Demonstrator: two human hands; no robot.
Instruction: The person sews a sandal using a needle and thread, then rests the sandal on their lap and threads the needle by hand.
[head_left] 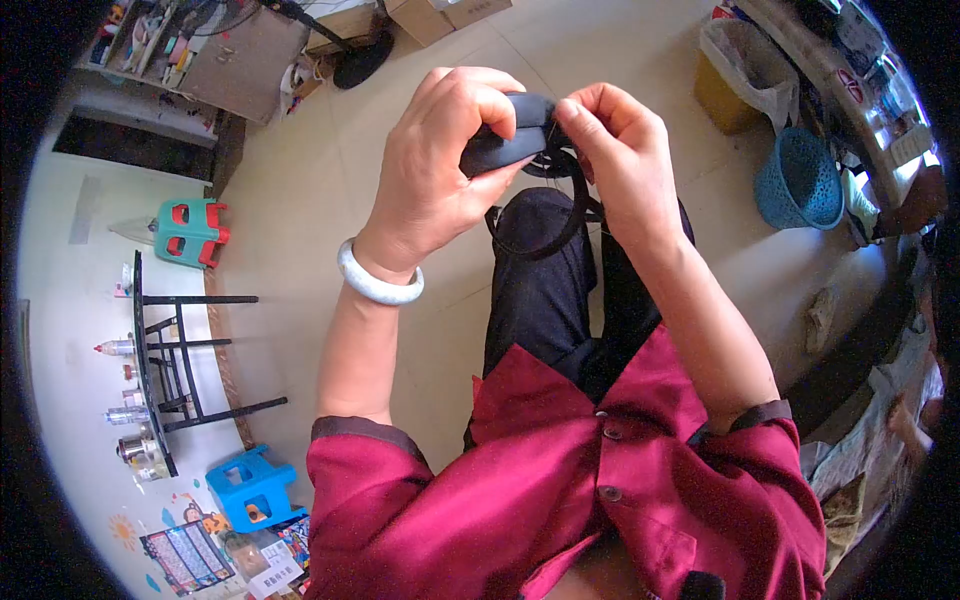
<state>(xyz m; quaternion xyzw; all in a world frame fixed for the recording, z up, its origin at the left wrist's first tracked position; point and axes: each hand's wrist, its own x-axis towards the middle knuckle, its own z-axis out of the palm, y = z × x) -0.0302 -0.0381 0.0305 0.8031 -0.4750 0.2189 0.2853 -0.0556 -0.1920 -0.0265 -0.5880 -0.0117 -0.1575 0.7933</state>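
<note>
My left hand (pixel 445 170) is wrapped round a smooth black padded object (pixel 505 148) with two rounded halves lying against each other. Its exact kind is not clear. A narrow black band (pixel 560 240) hangs in a loop below it, over my knees. At the object's right edge, my right hand (pixel 625 160) has thumb and forefinger pinched together. Whatever lies between those fingertips is too small to make out; a thin thread-like line shows near them. Both hands are raised in front of my lap.
A yellow bin (pixel 728 85) with a white liner and a blue basket (pixel 798 180) stand at the right. To the left are a green-and-red stool (pixel 190 233), a black-legged table (pixel 185 340) and a blue stool (pixel 250 488). A black round stand base (pixel 362 62) sits ahead.
</note>
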